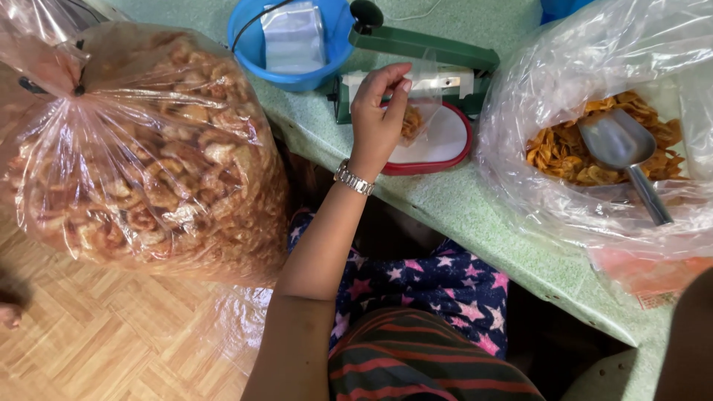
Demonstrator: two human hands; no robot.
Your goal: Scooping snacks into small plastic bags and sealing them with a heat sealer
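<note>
Pinching a small clear bag point(417, 111) of chips by its top, the left hand point(377, 119) is holding it over the red-rimmed scale point(438, 148) beside the green sealer point(427, 48), near the table's point(475, 215) edge, keeping its mouth upright.

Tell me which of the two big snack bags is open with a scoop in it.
The big clear bag on the right: a metal scoop lies on its orange chips. The pinkish bag on the left is tied shut.
</note>
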